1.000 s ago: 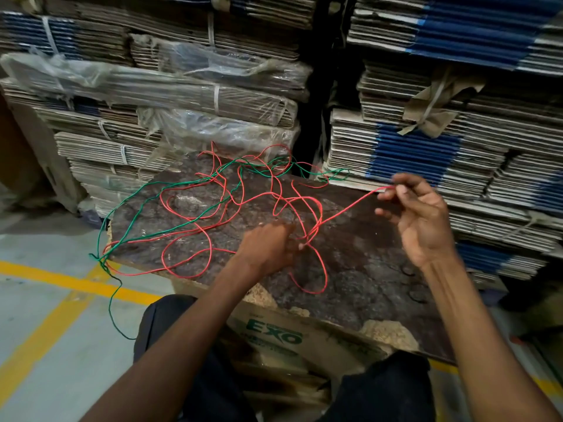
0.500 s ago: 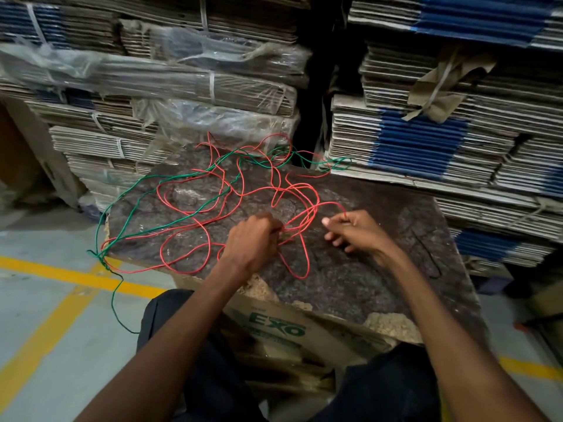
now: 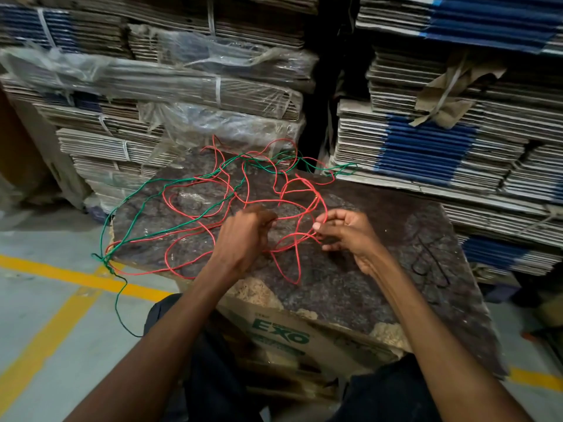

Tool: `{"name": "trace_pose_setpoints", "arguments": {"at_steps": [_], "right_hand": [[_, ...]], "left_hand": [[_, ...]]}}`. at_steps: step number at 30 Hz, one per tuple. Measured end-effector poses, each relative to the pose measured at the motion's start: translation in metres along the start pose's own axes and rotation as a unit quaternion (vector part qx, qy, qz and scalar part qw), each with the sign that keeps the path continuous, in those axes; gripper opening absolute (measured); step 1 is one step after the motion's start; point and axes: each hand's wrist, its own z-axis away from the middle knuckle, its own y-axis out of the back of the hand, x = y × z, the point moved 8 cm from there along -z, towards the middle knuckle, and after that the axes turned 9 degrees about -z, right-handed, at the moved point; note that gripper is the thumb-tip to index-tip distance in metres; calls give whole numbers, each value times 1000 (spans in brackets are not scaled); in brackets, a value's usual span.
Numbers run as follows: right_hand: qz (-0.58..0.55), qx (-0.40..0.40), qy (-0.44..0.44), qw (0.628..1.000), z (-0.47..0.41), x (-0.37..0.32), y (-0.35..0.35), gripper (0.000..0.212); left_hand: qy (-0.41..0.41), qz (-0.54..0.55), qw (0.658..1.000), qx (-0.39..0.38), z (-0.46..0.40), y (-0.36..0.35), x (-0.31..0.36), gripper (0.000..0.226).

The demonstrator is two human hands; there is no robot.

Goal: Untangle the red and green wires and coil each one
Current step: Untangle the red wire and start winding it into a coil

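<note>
- Head view, progress: the job looks barely begun to me. The red wire sprawls in loose loops over the dark board, and the green wire threads through it, crossing the red in several places.
- No coil of either colour is visible; both wires lie slack and spread out.
- At about ten o'clock from the hands, off the board's left edge, red and green bunch into a small snarl, and a green tail hangs down toward the floor with its yellow lines.
- At about one o'clock, green strands trail onto the ledge of the stacked cardboard.
- What is left, as I judge it: nearly all the separating, then coiling each wire.
- Left hand: fingers curled under, knuckles up, closed around red strands near the middle of the board. How many strands it holds I cannot tell.
- Right hand: just beside the left, at its three o'clock, fingers bent inward, fingertips pinching a red loop that arches up toward twelve o'clock.
- Neither hand touches green, as far as I can see.
</note>
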Motion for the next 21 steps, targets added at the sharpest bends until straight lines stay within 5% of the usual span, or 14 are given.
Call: {"name": "trace_pose_setpoints", "arguments": {"at_steps": [12, 18, 21], "right_hand": [[-63, 258, 104, 958, -20, -43, 83, 18], [47, 306, 125, 943, -23, -41, 125, 9], [166, 320, 135, 923, -21, -34, 134, 28]], "left_hand": [[48, -60, 997, 28, 5, 34, -48, 20], [43, -76, 996, -22, -8, 12, -34, 12], [30, -92, 995, -38, -9, 5, -31, 12]]}}
